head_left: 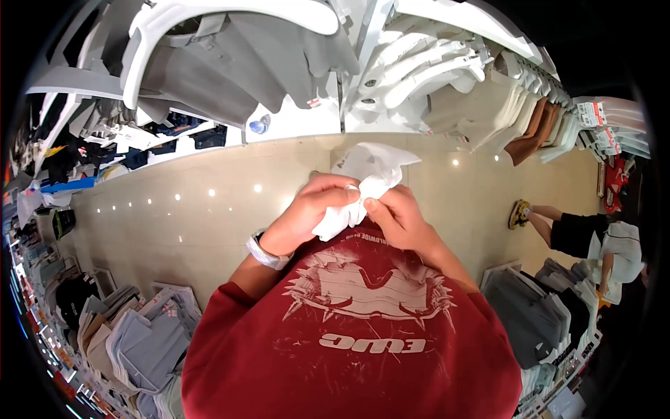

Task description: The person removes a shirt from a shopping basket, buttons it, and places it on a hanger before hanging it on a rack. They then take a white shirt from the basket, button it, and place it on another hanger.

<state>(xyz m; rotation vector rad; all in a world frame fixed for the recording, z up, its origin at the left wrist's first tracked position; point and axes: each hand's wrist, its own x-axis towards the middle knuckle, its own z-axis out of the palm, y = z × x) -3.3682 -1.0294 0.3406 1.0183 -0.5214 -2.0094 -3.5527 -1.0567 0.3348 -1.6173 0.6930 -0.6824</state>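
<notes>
In front of red T-shirt [349, 377], above glossy beige floor [209, 216]: far left, folded garments [150, 342] on low display. Left hand [300, 213], watch [269, 251] on wrist, fingers curled closed, thumb and fingertips pinching crumpled white sheet [370, 167], cloth or plastic, cannot tell which. Sheet held up at chest, loose end hanging below left fingers. Right hand [401, 220] just beside, thumb and bent index closed on sheet's lower edge. Beyond, right, hanging shirts [502, 112] on rack; far right, person [618, 251] in black shorts.
</notes>
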